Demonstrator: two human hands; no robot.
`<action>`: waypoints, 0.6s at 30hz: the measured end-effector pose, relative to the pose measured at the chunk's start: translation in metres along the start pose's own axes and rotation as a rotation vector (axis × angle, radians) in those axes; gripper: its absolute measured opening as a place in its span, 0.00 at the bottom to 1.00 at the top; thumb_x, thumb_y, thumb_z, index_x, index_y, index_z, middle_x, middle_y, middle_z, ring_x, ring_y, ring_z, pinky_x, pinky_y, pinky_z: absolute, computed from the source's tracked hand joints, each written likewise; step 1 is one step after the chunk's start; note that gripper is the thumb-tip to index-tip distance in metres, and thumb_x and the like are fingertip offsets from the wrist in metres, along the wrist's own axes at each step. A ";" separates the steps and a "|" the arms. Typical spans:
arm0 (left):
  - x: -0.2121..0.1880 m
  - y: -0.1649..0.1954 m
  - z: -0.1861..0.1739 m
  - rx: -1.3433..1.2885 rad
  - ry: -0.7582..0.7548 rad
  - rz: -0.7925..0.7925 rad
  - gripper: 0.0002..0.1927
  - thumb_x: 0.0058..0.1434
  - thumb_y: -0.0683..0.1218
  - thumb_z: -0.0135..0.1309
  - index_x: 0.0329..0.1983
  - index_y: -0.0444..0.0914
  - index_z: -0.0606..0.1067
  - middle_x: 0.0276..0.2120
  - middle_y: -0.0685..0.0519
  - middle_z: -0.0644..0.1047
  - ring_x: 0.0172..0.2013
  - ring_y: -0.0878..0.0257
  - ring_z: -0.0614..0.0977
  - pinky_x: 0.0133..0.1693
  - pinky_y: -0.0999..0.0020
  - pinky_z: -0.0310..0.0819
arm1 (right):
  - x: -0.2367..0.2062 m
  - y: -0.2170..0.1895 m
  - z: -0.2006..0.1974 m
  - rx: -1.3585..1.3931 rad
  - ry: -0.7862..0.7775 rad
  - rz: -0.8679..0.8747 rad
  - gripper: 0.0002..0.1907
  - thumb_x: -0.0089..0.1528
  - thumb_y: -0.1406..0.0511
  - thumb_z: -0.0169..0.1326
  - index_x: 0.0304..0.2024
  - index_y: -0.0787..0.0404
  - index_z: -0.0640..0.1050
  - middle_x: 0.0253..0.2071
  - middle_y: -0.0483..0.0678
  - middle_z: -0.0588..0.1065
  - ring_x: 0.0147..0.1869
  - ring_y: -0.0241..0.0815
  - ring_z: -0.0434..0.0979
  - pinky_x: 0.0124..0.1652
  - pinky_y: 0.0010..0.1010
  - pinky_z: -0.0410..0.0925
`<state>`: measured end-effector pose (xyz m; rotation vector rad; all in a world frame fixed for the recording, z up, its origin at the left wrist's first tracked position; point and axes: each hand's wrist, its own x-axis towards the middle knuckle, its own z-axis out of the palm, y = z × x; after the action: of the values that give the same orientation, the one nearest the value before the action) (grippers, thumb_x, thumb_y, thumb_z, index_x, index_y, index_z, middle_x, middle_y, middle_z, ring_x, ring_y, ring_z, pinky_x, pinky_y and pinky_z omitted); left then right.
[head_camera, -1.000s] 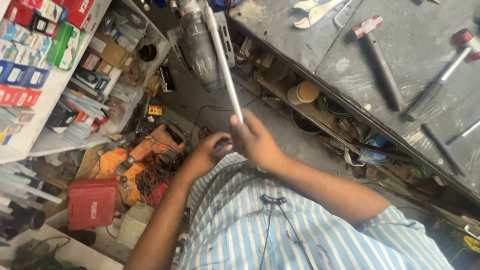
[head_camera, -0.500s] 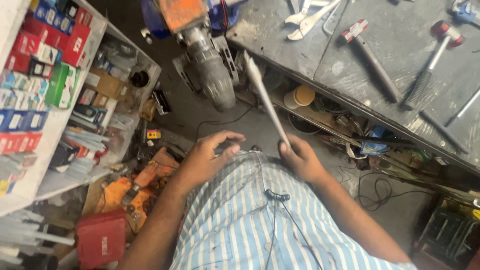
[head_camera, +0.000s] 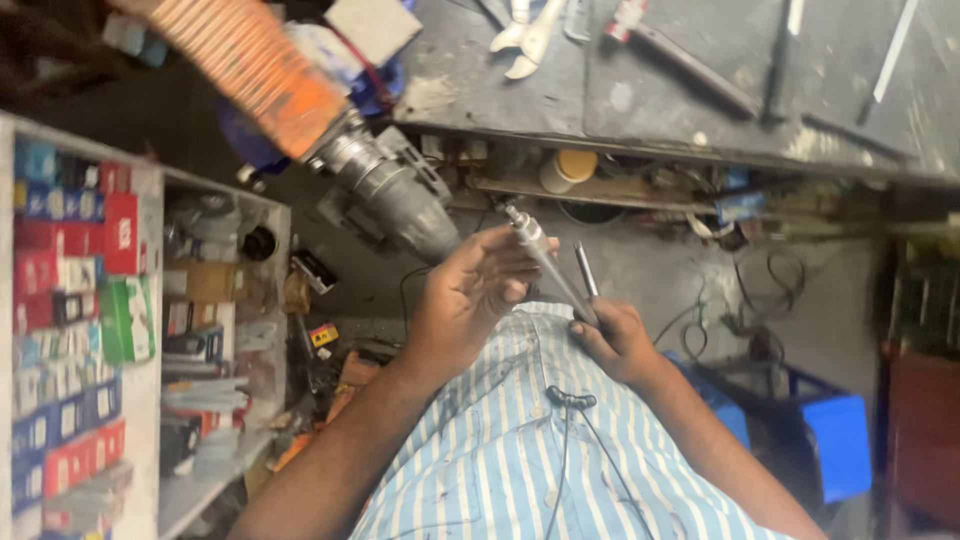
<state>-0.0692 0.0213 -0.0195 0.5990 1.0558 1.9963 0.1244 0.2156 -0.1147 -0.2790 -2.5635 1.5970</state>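
A slim silver metal shaft (head_camera: 541, 252) slants up and to the left in front of my striped shirt. My left hand (head_camera: 468, 298) curls round its upper part, just below the narrow tip. My right hand (head_camera: 617, 341) pinches the shaft's lower end. A short dark rod (head_camera: 585, 269) also sticks up from my right hand's fingers, beside the shaft.
A large grey and orange power tool (head_camera: 372, 180) lies on the floor just beyond my hands. A shelf of coloured boxes (head_camera: 70, 300) stands at the left. A dark workbench (head_camera: 700, 110) with wrenches and hammers runs across the top. A blue crate (head_camera: 830, 445) sits at the right.
My left hand has moved from my lap up onto the shaft near its tip. The shaft sits closer to my body, and the view has swung toward the floor.
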 end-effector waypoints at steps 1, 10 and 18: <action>0.005 -0.002 0.002 -0.048 -0.016 -0.007 0.31 0.70 0.52 0.58 0.69 0.32 0.65 0.60 0.44 0.77 0.61 0.59 0.79 0.63 0.61 0.75 | -0.004 -0.002 -0.001 -0.006 0.018 0.011 0.10 0.65 0.64 0.55 0.31 0.62 0.73 0.19 0.46 0.70 0.21 0.40 0.71 0.26 0.33 0.65; 0.065 -0.039 0.042 -0.248 -0.103 -0.045 0.27 0.73 0.62 0.46 0.60 0.35 0.68 0.42 0.52 0.75 0.49 0.61 0.80 0.60 0.60 0.77 | -0.011 -0.002 -0.038 -0.112 0.089 0.150 0.10 0.63 0.64 0.57 0.31 0.63 0.73 0.18 0.47 0.71 0.21 0.43 0.75 0.26 0.34 0.67; 0.170 -0.090 0.103 -0.422 0.139 0.198 0.21 0.76 0.62 0.45 0.48 0.40 0.66 0.28 0.58 0.62 0.26 0.68 0.63 0.29 0.70 0.63 | 0.036 -0.001 -0.132 -0.014 -0.031 0.177 0.11 0.68 0.60 0.51 0.37 0.62 0.73 0.21 0.49 0.71 0.25 0.44 0.74 0.29 0.37 0.67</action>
<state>-0.0587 0.2388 -0.0313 0.3507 0.6378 2.3727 0.1143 0.3387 -0.0561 -0.4993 -2.6395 1.6528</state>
